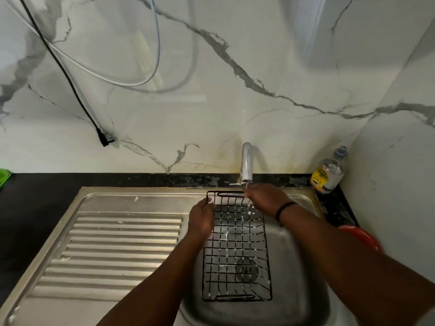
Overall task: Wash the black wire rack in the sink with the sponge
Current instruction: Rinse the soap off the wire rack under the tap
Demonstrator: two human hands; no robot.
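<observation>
Hidden and cut off

The right hand covers the black wire rack's far corner (any sponge unseen); a red bowl sits half behind the forearm.

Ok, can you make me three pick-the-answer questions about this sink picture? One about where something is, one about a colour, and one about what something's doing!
1. Where is the bottle?
A. on the drainboard
B. in the corner right of the tap
C. inside the sink

2. What colour is the rack?
A. black
B. white
C. red

3. What is the left hand doing?
A. resting flat on the counter
B. turning the tap
C. holding the rack's left edge

Answers:
1 B, the bottle stands on the counter by the wall corner.
2 A, its wires are black, with white suds on them.
3 C, its fingers wrap the rack's left edge, while the right hand is at the top under the tap.
</observation>
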